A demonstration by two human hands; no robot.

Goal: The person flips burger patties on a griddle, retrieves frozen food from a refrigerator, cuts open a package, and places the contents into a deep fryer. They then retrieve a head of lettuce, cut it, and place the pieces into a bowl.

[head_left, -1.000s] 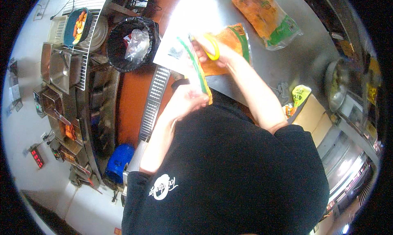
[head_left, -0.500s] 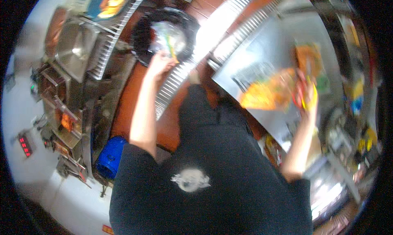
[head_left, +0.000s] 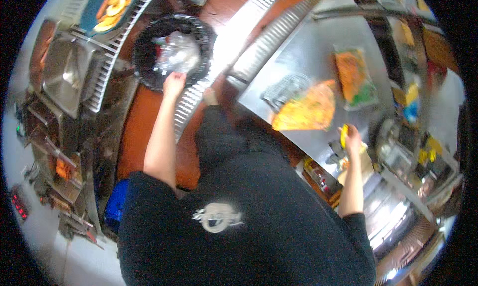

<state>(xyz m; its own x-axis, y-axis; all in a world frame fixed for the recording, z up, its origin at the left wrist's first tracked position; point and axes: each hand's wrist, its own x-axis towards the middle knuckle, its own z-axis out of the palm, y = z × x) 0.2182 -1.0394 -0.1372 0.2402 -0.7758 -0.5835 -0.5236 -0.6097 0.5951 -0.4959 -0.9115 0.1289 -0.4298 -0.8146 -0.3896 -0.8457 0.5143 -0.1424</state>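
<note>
My left hand [head_left: 174,84] is over the near rim of a bin [head_left: 142,69] lined with a black bag, its fingers curled; whether anything is in them is hidden. Crumpled clear plastic [head_left: 179,54] lies inside the bin. At the near right side of a steel table, my right hand [head_left: 352,140] is closed around a yellow-handled tool [head_left: 344,132], whose kind is blurred. Beyond it on the table lie a flat yellow-orange mass of food [head_left: 306,109], with clear plastic [head_left: 289,89] at its far left, and a clear bag of orange food [head_left: 351,74] with a green patch.
The steel table [head_left: 279,52] slants along my right. A wire rack [head_left: 107,72] at the upper left bears a blue tray [head_left: 92,22] with yellow food. Below the rack is a steel sink [head_left: 64,77]. A blue container [head_left: 115,206] stands low at the left, and a slatted metal strip [head_left: 186,104] crosses the red floor.
The green-and-yellow strip at my left hand no longer shows there. My right hand has drawn back from the food toward the table's near edge, still with the yellow-handled tool. The view has shifted.
</note>
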